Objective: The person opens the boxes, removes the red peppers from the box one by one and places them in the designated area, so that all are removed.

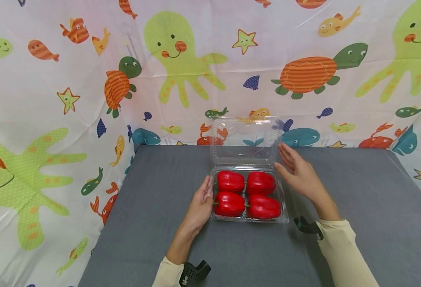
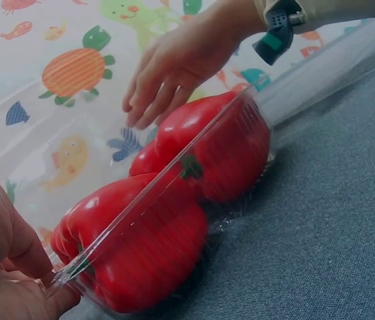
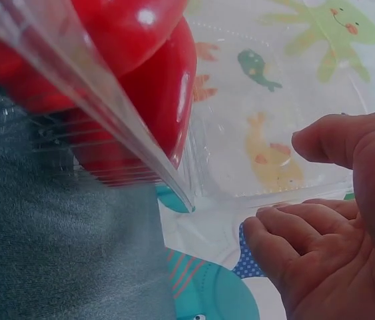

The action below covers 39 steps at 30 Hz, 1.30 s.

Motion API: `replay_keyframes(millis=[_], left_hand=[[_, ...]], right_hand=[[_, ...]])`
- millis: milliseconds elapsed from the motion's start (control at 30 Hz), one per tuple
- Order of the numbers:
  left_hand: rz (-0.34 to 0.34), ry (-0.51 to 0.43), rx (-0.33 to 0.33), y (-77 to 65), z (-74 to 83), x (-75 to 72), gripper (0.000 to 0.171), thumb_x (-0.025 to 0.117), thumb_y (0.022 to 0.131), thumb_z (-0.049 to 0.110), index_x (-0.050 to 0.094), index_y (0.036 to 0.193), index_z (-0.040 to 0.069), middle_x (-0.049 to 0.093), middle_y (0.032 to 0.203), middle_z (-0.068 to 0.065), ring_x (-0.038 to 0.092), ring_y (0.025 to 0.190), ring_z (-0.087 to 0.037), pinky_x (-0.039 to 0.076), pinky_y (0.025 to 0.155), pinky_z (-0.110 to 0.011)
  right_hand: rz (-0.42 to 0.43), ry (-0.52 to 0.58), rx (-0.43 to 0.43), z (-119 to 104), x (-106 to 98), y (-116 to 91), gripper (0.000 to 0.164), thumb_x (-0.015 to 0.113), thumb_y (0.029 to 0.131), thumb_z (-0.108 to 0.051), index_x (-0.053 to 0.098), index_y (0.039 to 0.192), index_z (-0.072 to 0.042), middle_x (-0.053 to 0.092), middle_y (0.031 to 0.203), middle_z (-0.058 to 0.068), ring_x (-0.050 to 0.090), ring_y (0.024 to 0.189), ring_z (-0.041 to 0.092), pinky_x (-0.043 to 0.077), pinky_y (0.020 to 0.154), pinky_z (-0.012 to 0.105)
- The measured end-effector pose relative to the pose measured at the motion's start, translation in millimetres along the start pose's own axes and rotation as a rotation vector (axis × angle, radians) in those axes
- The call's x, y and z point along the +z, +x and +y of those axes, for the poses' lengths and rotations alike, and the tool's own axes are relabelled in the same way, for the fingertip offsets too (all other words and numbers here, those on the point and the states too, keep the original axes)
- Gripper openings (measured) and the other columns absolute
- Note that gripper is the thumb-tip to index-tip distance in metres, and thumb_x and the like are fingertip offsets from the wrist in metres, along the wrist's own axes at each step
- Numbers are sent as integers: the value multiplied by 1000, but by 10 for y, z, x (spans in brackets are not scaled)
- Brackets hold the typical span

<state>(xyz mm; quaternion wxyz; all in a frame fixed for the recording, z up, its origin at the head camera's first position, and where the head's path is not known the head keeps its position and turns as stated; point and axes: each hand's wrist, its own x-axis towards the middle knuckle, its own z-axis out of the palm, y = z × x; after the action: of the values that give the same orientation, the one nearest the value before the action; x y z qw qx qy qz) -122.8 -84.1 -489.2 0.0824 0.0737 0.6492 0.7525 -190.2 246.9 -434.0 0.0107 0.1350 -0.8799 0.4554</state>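
Several red bell peppers (image 1: 231,181) with green stems lie in two rows inside a clear plastic clamshell container (image 1: 250,220). Its hinged transparent lid (image 1: 246,156) stands raised at the back. On the left, my left hand (image 1: 199,205) pinches the container's rim between thumb and fingers, as the left wrist view shows at the corner of the rim (image 2: 57,280). My right hand (image 1: 300,171) is beside the lid's right edge with fingers extended and thumb apart. In the right wrist view, that hand (image 3: 334,247) grips nothing; whether its fingertips touch the lid, I cannot tell.
A grey cloth covers the table (image 1: 153,199). Behind and to the left hangs a white curtain (image 1: 210,79) printed with sea animals, close to the raised lid. Each wrist wears a small black camera (image 1: 195,272).
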Motion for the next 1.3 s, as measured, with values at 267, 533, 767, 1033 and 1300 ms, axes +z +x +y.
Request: replay_keyframes(millis=[267, 533, 767, 1033, 1300], left_hand=[[1, 3, -2, 21, -3, 4, 69, 28, 103, -15, 5, 167, -5, 13, 176, -19, 12, 162, -30, 14, 130, -43], [7, 10, -10, 19, 14, 6, 68, 31, 105, -12, 6, 168, -2, 15, 176, -17, 14, 162, -27, 17, 130, -41], [5, 14, -15, 27, 2, -2, 69, 31, 105, -11, 6, 168, -1, 14, 176, -16, 14, 162, -27, 17, 130, -41], [-3, -2, -5, 29, -4, -11, 69, 30, 104, -13, 6, 168, -3, 14, 176, -18, 13, 163, -28, 15, 130, -42], [0, 1, -5, 16, 9, 4, 69, 30, 104, -12, 5, 167, -3, 14, 176, -18, 14, 162, -28, 15, 130, -41]], right_hand=[[-24, -9, 8, 39, -15, 64, 86, 69, 103, -29, 19, 170, -11, 29, 172, 15, 38, 153, 40, 43, 112, 54], [-42, 7, 12, 65, -7, 107, 87, 70, 103, -24, 17, 171, -12, 27, 173, 15, 36, 153, 41, 41, 113, 55], [-56, 17, 24, 91, 7, 134, 89, 69, 103, -30, 15, 171, -11, 26, 173, 15, 35, 154, 41, 41, 114, 57], [-81, 22, 57, 114, 12, 150, 88, 69, 103, -26, 14, 170, -9, 25, 173, 18, 34, 154, 43, 39, 115, 57], [-85, 22, 71, 183, 33, 145, 88, 68, 104, -28, 14, 170, -7, 24, 173, 19, 33, 154, 44, 39, 116, 59]])
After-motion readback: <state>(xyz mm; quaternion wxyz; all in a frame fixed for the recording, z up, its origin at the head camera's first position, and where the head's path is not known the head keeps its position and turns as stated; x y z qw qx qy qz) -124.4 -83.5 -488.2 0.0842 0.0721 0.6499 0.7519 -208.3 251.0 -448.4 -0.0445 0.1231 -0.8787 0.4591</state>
